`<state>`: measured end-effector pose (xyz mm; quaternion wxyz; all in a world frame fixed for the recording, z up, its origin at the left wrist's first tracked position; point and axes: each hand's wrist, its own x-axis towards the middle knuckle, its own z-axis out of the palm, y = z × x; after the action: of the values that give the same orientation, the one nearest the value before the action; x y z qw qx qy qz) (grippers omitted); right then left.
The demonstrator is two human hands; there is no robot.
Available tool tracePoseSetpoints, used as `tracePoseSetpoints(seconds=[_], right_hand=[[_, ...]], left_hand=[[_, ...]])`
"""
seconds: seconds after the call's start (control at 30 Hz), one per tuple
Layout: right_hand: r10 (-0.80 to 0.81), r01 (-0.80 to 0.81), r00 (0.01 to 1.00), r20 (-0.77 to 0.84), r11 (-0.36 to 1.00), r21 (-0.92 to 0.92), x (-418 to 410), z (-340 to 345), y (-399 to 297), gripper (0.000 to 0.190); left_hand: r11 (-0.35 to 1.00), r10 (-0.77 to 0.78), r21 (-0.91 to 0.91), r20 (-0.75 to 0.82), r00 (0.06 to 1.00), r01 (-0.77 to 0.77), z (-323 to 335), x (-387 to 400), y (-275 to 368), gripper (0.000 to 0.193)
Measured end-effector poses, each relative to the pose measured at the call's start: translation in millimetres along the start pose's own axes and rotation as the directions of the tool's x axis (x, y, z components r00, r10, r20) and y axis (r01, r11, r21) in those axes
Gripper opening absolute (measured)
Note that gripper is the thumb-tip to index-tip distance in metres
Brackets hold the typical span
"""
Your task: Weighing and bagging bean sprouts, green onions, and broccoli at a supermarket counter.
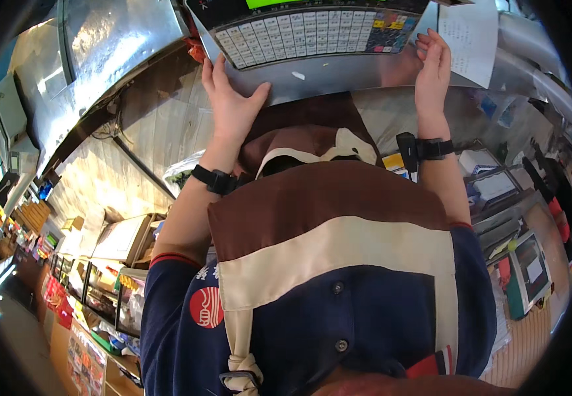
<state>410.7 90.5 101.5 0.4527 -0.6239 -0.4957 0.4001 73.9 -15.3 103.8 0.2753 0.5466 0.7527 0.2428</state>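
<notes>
In the head view my left hand (234, 99) rests at the near left corner of a metal surface (315, 74), thumb spread from the fingers, holding nothing that shows. On that surface lies a wide key panel (306, 37) with rows of white labelled keys and coloured keys at its right end, below a dark display with a green area. My right hand (433, 69) is raised beside the panel's right end, fingers slightly curled and nothing visible in them. A sheet of paper with handwriting (468, 44) lies to its right. A small white scrap (298, 75) is in front of the keys.
A shiny metal counter (127, 44) stands at the upper left. Shelves with boxes (122, 237) and packets are at the lower left. On the right are a clear-topped case (494, 188) and a framed device (531, 272) on a wooden surface. A brown apron covers my front.
</notes>
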Motion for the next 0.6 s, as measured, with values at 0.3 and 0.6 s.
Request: tracePoseSetpoints(seconds=[0.3,0.6], right_hand=[[-0.096,0.096,0.995,0.029,0.995,-0.016,-8.7,6.7,32.7,0.040],[-0.099,0.097,0.995,0.035,0.995,0.032,-9.1,12.7,36.2,0.036]], left_hand=[[0.955,-0.280,0.070,-0.095,0.955,0.287,29.8,9.8,15.3,0.117],[0.922,-0.371,0.048,-0.173,0.913,0.384,37.9,11.3,27.8,0.135]])
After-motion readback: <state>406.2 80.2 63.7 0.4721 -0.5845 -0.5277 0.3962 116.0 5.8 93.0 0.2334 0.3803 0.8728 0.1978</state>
